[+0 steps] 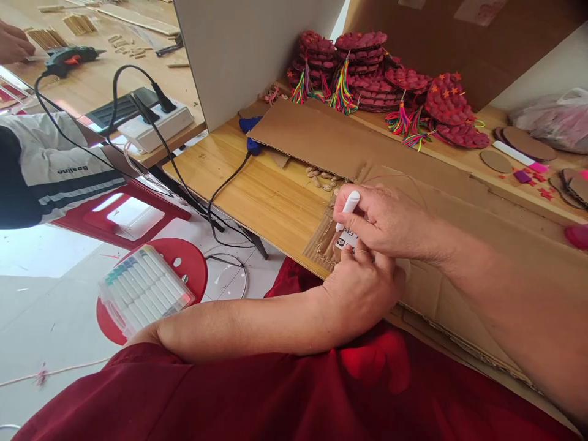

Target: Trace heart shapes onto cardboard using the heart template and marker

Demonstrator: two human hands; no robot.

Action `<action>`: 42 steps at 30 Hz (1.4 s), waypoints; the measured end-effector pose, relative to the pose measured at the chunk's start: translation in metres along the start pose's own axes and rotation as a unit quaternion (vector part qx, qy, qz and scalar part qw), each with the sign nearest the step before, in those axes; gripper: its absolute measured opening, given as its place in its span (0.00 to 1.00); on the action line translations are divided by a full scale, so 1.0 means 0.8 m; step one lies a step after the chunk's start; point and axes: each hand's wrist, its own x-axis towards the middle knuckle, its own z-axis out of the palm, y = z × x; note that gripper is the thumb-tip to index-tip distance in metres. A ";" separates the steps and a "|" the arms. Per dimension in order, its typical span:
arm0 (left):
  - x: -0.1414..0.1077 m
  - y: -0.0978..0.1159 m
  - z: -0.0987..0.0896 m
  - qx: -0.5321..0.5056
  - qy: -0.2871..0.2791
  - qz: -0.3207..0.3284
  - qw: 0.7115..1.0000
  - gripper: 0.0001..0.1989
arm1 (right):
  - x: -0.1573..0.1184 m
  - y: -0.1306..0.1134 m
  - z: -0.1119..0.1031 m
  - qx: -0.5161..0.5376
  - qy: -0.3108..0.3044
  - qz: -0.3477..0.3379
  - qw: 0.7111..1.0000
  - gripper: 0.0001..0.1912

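Note:
A white marker [349, 208] is pinched in the fingers of my right hand [388, 220], its lower end pointing down at a small white label or card [344, 240] with black print. Just below, my left hand [362, 288] has its fingers pressed together against the lower edge of that white piece. Whatever else the left fingers hold is hidden. Both hands rest over brown cardboard [427, 288], and a thin reddish-brown thread loops around beyond them. Several peanuts [321, 177] lie beside the cardboard, left of the right hand.
Red oval pieces with tassels [367, 73] are stacked at the back. A marker box [142, 291] sits on a red stool [195, 263]. Cables hang from a power strip [158, 125]. Another person's hand [13, 44] is near a glue gun [68, 59] at upper left.

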 end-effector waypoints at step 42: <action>0.000 0.000 0.004 0.054 0.032 0.002 0.998 0.14 | -0.002 0.005 -0.004 0.045 0.005 0.050 0.998 0.06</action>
